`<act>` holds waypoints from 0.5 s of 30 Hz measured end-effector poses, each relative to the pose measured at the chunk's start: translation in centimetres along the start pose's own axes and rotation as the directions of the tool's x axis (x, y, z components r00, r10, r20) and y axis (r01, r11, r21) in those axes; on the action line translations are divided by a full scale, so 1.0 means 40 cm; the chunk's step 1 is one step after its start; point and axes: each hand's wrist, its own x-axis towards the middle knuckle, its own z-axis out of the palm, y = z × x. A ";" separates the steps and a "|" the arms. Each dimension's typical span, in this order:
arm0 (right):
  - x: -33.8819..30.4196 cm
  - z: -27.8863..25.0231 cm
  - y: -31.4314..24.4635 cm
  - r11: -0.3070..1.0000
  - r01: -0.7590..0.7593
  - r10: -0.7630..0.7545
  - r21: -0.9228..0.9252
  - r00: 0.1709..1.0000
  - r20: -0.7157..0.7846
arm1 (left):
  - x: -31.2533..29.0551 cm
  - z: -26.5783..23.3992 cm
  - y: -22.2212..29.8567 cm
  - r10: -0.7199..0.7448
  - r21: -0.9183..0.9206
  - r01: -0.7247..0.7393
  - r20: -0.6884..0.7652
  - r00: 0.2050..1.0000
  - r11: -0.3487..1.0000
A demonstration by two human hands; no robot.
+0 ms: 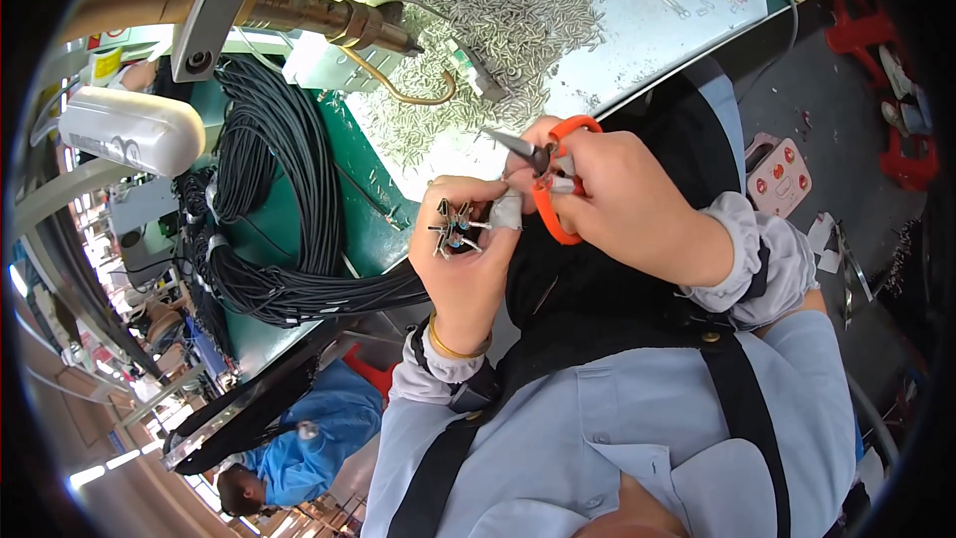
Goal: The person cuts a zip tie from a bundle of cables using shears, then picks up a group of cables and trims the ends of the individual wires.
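My left hand (460,284) is closed around several small metal connectors (456,229) with short white ends, which stick out over its palm side. A white wrapping (506,209) shows at its fingers; whether it is a finger cover or a held piece I cannot tell. In my right hand (637,184) are orange-handled scissors (554,214), their dark blades pointing up and left, away from the connectors. The fingertips of both hands meet or nearly meet in front of my dark apron, just off the table edge. What lies between them is hidden.
Many small metal pins (498,10) cover the white sheet (637,35) on the table. A brass-coloured machine arm (309,15) reaches in at upper left, above a coil of black cable (269,169). A pink case (780,177) and red stools (906,157) stand right; a person in blue (324,418) sits lower left.
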 end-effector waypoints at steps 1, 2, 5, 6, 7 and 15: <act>-0.003 0.007 0.007 0.995 -0.054 0.053 0.087 0.998 0.022 | 0.000 -0.001 -0.001 0.047 0.011 -0.047 0.029 0.998 0.999; -0.003 0.010 0.010 0.988 -0.084 0.080 0.129 0.996 0.035 | 0.000 -0.002 -0.001 0.046 0.011 -0.046 0.031 0.998 0.999; 0.000 0.012 0.002 0.851 -0.260 0.233 0.456 0.966 0.115 | 0.003 0.000 0.010 -0.316 -0.254 0.320 0.056 0.947 0.913; 0.001 0.011 0.000 0.749 -0.324 0.284 0.578 0.945 0.162 | 0.006 -0.002 0.012 -0.317 -0.254 0.320 0.057 0.947 0.913; -0.001 0.012 0.005 0.749 -0.325 0.285 0.577 0.945 0.161 | 0.010 -0.008 0.013 -0.376 -0.303 0.388 0.099 0.921 0.871; -0.015 0.024 0.021 0.954 -0.044 0.068 0.298 0.995 -0.069 | 0.025 -0.030 0.016 -0.455 -0.481 0.497 0.211 0.865 0.722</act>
